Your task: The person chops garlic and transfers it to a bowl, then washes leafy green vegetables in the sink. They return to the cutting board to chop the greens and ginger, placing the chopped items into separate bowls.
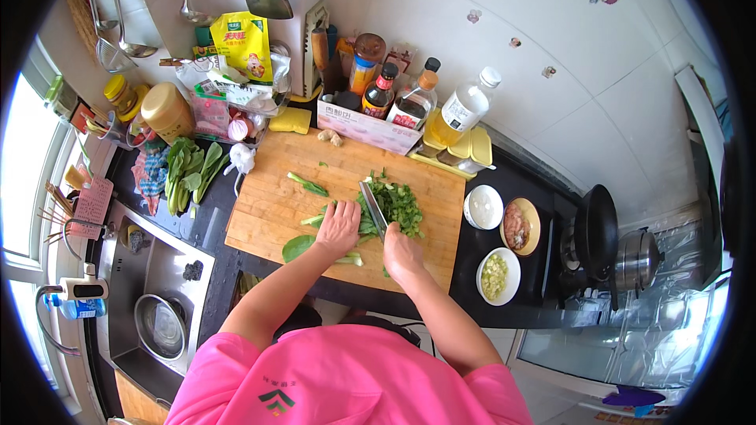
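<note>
My right hand (403,252) grips a kitchen knife (373,208), whose blade stands on edge over the wooden cutting board (271,189). To the left of the blade, my left hand (341,223) presses down on leafy greens (367,225), its fingertips close to the steel. Chopped greens (404,203) lie heaped on the blade's right side. A loose green leaf (298,247) rests by my left wrist, and a cut green stalk (308,184) lies farther up the board. The knife's handle is mostly hidden in my right hand.
Right of the board stand a white bowl (483,206), a bowl of raw meat (517,227) and a bowl of chopped pale-green pieces (498,276). Beyond them a black wok (595,230) stands upright. Sauce bottles (378,91) fill a box behind. Whole greens (184,174) lie left, above the sink (159,260).
</note>
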Available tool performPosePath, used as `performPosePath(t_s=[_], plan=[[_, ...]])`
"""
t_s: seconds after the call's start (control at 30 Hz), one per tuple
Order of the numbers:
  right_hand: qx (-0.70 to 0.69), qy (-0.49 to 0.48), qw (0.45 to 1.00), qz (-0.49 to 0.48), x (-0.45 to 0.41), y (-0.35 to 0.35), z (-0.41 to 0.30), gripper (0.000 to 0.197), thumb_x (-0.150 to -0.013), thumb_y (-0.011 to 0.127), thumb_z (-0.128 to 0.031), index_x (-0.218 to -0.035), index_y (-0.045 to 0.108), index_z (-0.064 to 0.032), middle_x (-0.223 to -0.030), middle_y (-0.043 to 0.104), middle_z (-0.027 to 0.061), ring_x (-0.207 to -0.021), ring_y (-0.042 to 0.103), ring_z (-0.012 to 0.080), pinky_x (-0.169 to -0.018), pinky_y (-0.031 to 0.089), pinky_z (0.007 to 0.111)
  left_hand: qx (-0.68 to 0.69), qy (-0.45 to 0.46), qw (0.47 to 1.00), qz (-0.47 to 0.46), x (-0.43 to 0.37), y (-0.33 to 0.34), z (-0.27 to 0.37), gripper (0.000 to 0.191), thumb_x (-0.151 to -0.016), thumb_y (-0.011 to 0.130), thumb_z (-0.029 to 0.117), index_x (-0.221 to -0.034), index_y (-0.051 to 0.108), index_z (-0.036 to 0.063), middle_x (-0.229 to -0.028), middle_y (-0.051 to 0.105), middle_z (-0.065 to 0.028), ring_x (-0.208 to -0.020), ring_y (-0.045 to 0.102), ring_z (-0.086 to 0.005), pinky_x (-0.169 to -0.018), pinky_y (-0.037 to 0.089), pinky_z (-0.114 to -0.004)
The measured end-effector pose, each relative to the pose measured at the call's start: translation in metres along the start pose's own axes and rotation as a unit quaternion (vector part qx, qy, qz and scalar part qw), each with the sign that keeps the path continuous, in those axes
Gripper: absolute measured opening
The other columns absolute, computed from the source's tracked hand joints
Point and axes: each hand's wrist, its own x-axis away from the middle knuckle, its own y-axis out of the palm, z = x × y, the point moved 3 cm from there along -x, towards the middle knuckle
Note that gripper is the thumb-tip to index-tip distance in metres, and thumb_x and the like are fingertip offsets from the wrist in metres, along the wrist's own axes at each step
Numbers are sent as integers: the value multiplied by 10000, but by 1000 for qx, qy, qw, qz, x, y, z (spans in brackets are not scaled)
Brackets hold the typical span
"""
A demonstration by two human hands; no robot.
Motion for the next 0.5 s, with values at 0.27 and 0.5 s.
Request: performPosePath(t_s=[0.27, 0.5], plan=[[-12, -35, 992, 120, -23, 53, 4, 220, -876, 408, -100, -1038, 458, 40, -699, 629, 214, -656, 627, 384, -575, 501, 484, 12, 9, 1000, 5, 4, -3, 1, 621, -648, 671, 232, -1159, 437, -32, -1110, 490, -157, -1082, 451, -292, -953, 340, -414], [-131, -29, 980, 148, -13, 19, 29, 260, -822, 560, -107, -1011, 425, 11, -695, 607, 233, -653, 600, 413, -587, 469, 500, 60, -59, 996, -17, -14, -3, -7, 789, -674, 702, 289, -1296, 338, -34, -1202, 445, -171, -1121, 422, -310, -972, 319, -441]])
